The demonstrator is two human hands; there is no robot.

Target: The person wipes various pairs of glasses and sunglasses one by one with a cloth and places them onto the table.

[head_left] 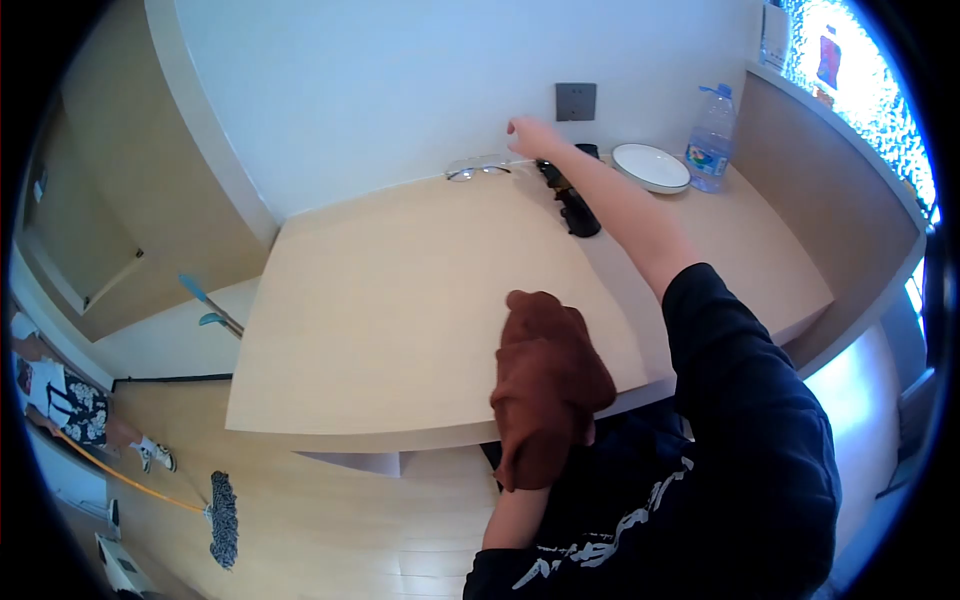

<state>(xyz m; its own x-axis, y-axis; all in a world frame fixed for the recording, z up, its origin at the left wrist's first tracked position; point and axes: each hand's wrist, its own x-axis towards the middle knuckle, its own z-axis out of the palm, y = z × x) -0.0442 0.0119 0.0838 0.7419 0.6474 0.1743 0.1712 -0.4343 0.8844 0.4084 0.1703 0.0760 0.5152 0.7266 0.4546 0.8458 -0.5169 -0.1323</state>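
A reddish-brown cloth [545, 370] hangs over my left hand [590, 432], at the front edge of the desk [370, 310]. Only a bit of skin shows beside the cloth; the hand is closed on it and its fingers are mostly covered. My right arm reaches across the desk, with my right hand [535, 138] closed near the wall. Whether anything sits in its curled fingers is hidden. Just left of and below that hand lies a pair of eyeglasses [478, 173]. Under my right forearm is a black object [575, 212], partly covered, its kind unclear.
A white plate [651, 167] and a large water bottle [710, 140] stand at the back right, by a raised side panel [830, 170]. A wall socket [576, 101] is above. At left, a person [75, 400] holds a mop [223, 520] on the floor.
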